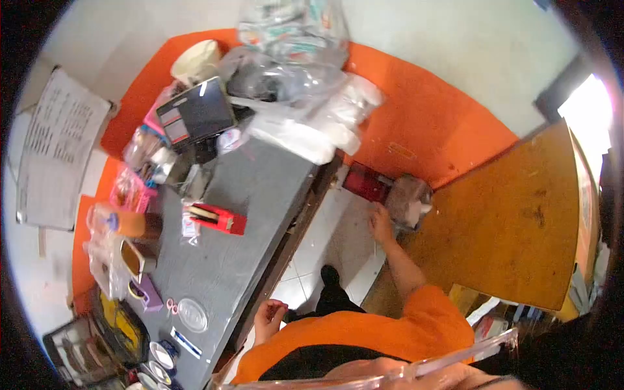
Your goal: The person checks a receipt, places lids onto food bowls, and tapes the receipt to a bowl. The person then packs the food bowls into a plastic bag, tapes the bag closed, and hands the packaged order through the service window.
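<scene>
My right hand (381, 225) reaches forward at the end of an outstretched arm. It is beside a grey-brown box-like container (408, 200) with something white at its side; whether they touch I cannot tell. Its fingers look extended, with no object visible in them. A dark red box (366, 182) stands just beyond. My left hand (268, 316) is low near the grey table's (260, 188) edge, fingers loosely curled, thumb apart, and nothing visible in it.
On the table are a red tape dispenser (224, 219), a tablet-like screen (197, 112), scissors (171, 305), a clear round lid (193, 314) and white plastic bags (292, 133). A wooden surface (500, 214) is at right. Tiled floor (312, 250) lies between.
</scene>
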### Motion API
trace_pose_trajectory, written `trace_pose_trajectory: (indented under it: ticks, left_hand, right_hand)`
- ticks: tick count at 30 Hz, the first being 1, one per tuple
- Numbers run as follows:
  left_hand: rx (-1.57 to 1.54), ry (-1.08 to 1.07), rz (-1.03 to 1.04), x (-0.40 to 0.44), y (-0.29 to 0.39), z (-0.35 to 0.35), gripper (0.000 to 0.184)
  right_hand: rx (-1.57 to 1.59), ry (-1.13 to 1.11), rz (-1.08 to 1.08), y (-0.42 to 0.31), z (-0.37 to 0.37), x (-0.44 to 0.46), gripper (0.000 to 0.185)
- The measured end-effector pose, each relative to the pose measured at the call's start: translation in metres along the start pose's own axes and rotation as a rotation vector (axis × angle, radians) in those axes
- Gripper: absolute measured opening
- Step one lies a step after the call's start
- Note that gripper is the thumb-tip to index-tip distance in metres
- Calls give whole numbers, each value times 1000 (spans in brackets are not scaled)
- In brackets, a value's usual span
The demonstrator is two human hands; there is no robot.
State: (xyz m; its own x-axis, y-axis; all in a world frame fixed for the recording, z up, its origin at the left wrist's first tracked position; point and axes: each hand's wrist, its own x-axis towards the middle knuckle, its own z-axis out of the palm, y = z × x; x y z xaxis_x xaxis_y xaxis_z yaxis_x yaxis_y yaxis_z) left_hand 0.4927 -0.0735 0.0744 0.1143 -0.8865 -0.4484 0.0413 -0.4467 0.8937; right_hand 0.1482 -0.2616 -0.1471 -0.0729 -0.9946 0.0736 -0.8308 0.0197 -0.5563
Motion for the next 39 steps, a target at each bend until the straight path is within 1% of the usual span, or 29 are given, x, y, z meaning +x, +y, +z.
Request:
trace_pose_trajectory:
  ticks: [1, 3, 5, 7, 9, 10, 11, 12, 13, 14, 15, 16, 17, 18, 19, 20, 21, 22, 23, 24, 25, 28, 29, 30, 31, 33, 35, 36, 39]
  left_hand:
    - [10, 7, -7, -4, 2, -2, 12]
    - [-33, 52, 21, -11, 3, -9, 12]
    - [-77, 100, 45, -22, 1, -20, 13]
    - [-160, 210, 118, -36, 0, -29, 13]
    - [-189, 302, 133, -50, -5, -39, 12]
    - [-176, 373, 111, -58, -11, -45, 12]
    - [-168, 452, 86, -69, -17, -50, 12]
    - [-196, 530, 40, -79, -17, -51, 12]
    - [-162, 613, 43, -87, -25, -54, 11]
    - [-187, 660, 41, -95, -29, -56, 11]
    - [-216, 710, 39, -103, -32, -56, 11]
    - [-241, 738, 64, -110, -38, -57, 11]
    - [-183, 761, 36, -117, -38, -57, 11]
    - [-222, 792, 17, -122, -40, -56, 11]
    - [-256, 816, 5, -126, -43, -55, 11]
    - [-282, 875, 10, -129, -45, -54, 11]
    - [-237, 860, 13, -130, -46, -54, 11]
    - [-190, 839, 15, -132, -46, -54, 11]
    - [-209, 878, 21, -133, -43, -54, 11]
    - [-227, 857, 36, -133, -39, -54, 11]
    - [-239, 826, 53, -134, -39, -55, 12]
    - [-276, 838, 95, -139, -50, -55, 12]
    - [-296, 845, 124, -140, -52, -56, 12]
    - [-235, 876, 113, -142, -52, -57, 11]
    - [-228, 845, 124, -145, -55, -57, 11]
    - [-203, 936, 115, -145, -62, -57, 10]
    - [-276, 950, 68, -147, -56, -55, 10]
    - [-267, 917, 87, -147, -54, -52, 10]
    - [-269, 924, 99, -148, -58, -50, 11]
  right_hand:
    - [116, 103, -282, -30, -11, 13, 27]
    - [285, 309, -412, -87, -33, 67, 19]
    - [219, 353, -311, -127, -54, 124, 21]
    - [196, 534, -479, -148, -62, 188, 24]
    - [86, 408, -426, -148, -59, 242, 26]
    - [-99, 380, -329, -134, -44, 271, 22]
    - [-640, 99, -90, -61, 13, 341, 21]
    - [-708, 125, -222, -149, -65, 275, 22]
    - [-827, 191, -233, -175, -87, 253, 23]
    - [-900, 88, -74, -94, -6, 324, 25]
    - [-921, 31, -169, -120, -17, 308, 27]
    - [-947, -25, -265, -141, -51, 285, 30]
    - [-1009, -46, -234, -156, -62, 281, 29]
    - [-1071, -60, -193, -156, -60, 288, 27]
    - [-1076, 74, -272, -135, -45, 306, 25]
    - [-772, 129, -102, -147, -60, 303, 26]
    - [-816, 349, -21, -143, -54, 303, 30]
    - [-695, 300, -29, -139, -55, 308, 31]
    - [-582, 246, -32, -135, -59, 315, 32]
    - [-526, 193, -37, -121, -54, 328, 31]
    - [-473, 141, -33, -111, -41, 343, 30]
    - [-444, 116, -41, -129, -39, 344, 29]
    - [-432, 110, -22, -130, -38, 343, 29]
    - [-416, 110, 8, -132, -39, 337, 29]
    - [-402, 116, 45, -133, -39, 331, 29]
    - [-368, 150, 125, -136, -41, 330, 28]
    - [-325, 190, 195, -147, -42, 337, 27]
    - [-302, 205, 231, -152, -41, 338, 27]
    - [-223, 217, 343, -158, -41, 326, 26]
